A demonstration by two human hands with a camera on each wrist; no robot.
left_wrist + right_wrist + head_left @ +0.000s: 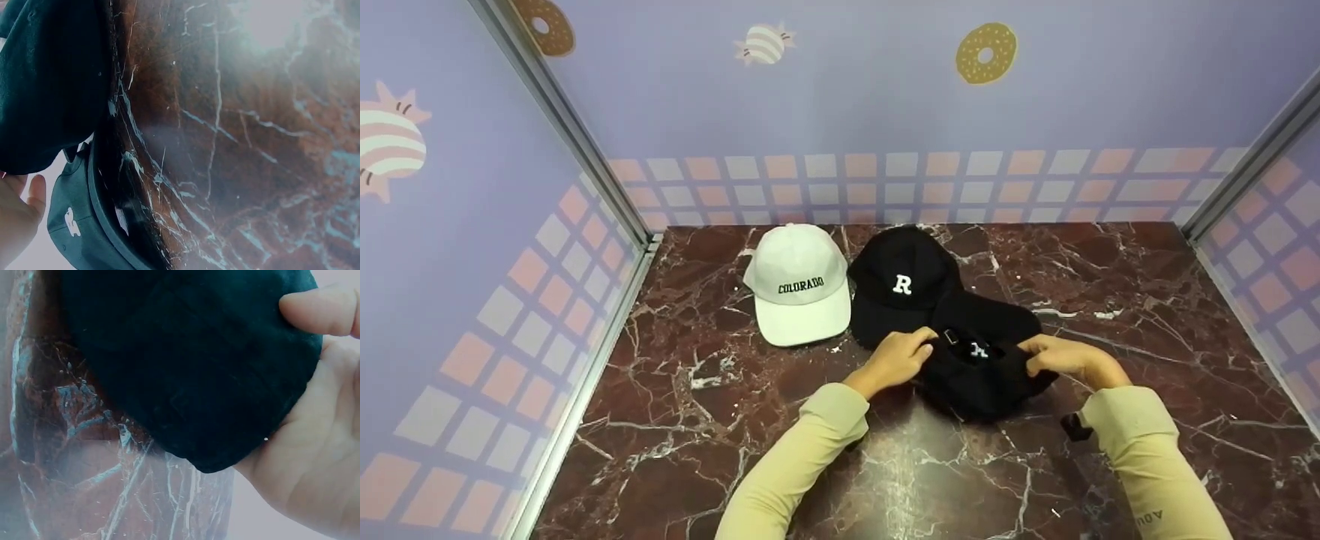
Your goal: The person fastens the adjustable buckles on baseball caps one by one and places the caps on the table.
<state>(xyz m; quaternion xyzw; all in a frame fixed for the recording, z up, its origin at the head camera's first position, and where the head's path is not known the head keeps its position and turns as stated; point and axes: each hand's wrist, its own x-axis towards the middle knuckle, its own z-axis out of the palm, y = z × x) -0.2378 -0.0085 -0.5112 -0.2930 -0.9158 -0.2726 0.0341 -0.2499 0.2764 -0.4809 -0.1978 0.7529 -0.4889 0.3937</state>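
Both hands grip a black cap (982, 394) at opposite sides of its crown. The left hand (892, 360) pinches its left edge, while the right hand (1065, 358) has the right edge between thumb and fingers. This cap's brim (990, 313) points away from the person, and its strap buckle shows at the back opening. Behind and left of it lies a second black cap (906, 277) with a white R, partly overlapped by the brim. In the right wrist view the thumb (315, 312) presses on the held cap's dark crown (197, 371). The left wrist view shows the held cap (50, 84) above the R cap (84, 225).
A white cap (801, 289) lettered COLORADO sits left of the R cap, brim toward the person. All rest on a dark red marbled tabletop (675, 420). Patterned lilac walls (855, 97) enclose the back and sides, with metal posts (570, 120) at the corners.
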